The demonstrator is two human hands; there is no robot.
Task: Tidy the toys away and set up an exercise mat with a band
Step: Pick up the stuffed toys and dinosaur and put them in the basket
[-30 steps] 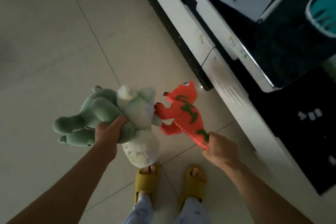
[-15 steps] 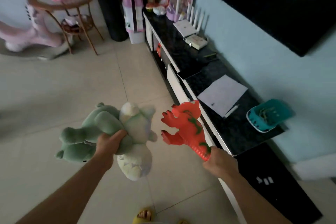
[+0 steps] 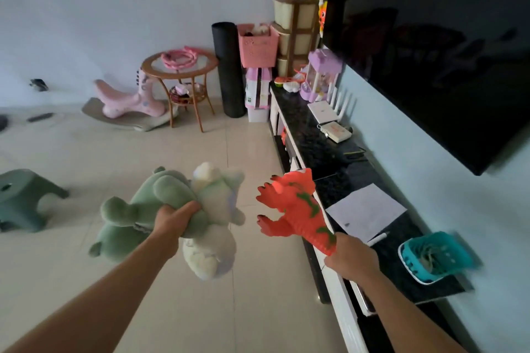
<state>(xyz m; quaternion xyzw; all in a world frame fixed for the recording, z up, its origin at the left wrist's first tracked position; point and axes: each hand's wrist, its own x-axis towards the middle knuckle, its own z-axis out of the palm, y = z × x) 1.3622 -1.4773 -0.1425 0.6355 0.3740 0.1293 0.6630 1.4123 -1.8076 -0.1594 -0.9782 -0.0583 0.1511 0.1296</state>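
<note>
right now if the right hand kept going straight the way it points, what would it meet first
Probably the cabinet top. The right hand holds the red dinosaur by its tail, aimed forward along the cabinet's front edge. Nothing else shows in that line, though depth is hard to judge.

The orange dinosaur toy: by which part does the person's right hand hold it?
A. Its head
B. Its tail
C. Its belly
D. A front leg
B: the right hand has its fingers curled round the tail end of the orange dinosaur toy, while the head and clawed legs point away from the person, free of any grip.
</note>
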